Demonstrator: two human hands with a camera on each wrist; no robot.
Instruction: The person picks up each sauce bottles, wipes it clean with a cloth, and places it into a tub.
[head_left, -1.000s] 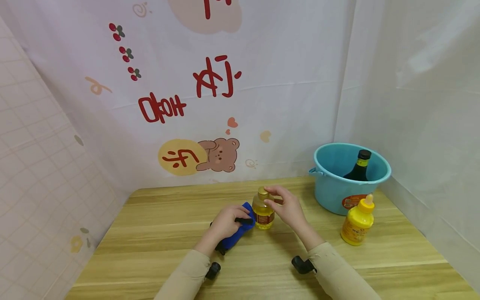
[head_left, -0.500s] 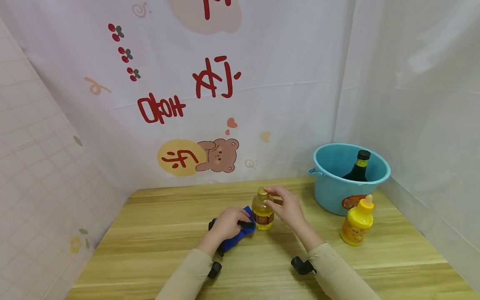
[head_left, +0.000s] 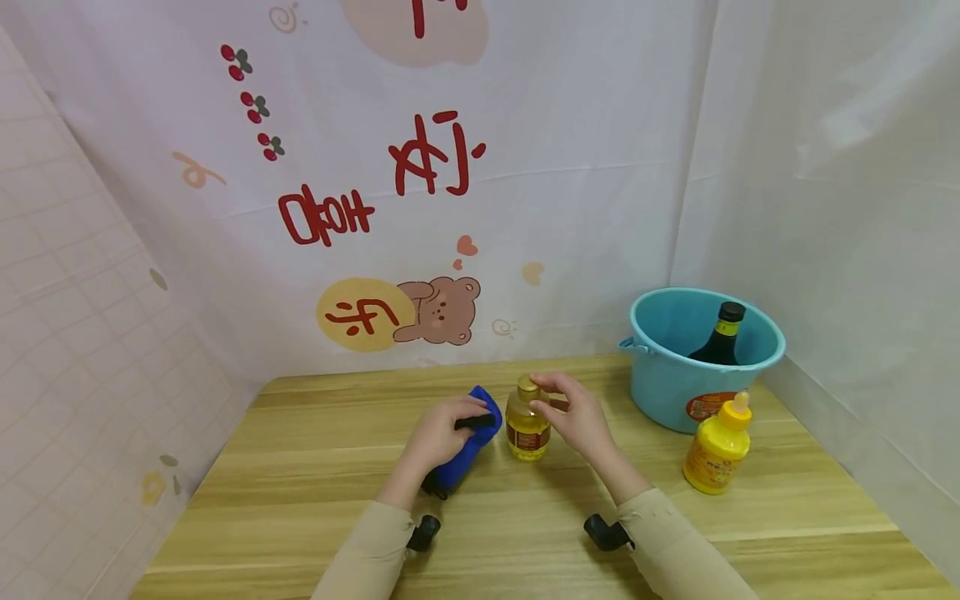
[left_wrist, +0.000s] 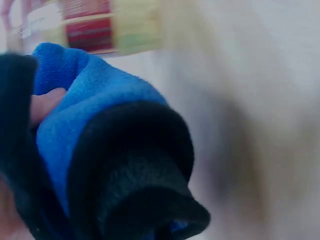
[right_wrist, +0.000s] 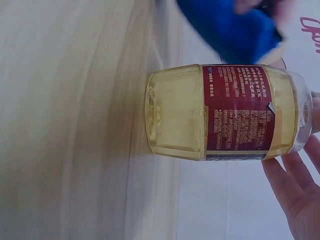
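My left hand (head_left: pixel 441 435) grips a folded blue cloth (head_left: pixel 463 457) with black edging, just left of a small bottle of yellow oil (head_left: pixel 528 435). A narrow gap shows between cloth and bottle in the head view. My right hand (head_left: pixel 576 414) holds the upright bottle near its gold cap, thumb and fingers around the neck. In the right wrist view the bottle (right_wrist: pixel 180 115) shows its dark red label, with the blurred cloth (right_wrist: pixel 225 30) beside it. The cloth (left_wrist: pixel 107 82) bulges between the left fingers in the left wrist view.
A light blue bucket (head_left: pixel 660 387) with a dark, black-capped bottle (head_left: pixel 720 343) inside stands at the back right. In front of it is a yellow squeeze bottle (head_left: pixel 716 454). The wooden table (head_left: pixel 337 467) meets a printed white curtain (head_left: pixel 585 208) behind.
My left hand first drew back slightly along the oil bottle, then shifted left and away with the cloth, opening a gap beside the bottle. My right hand keeps its hold.
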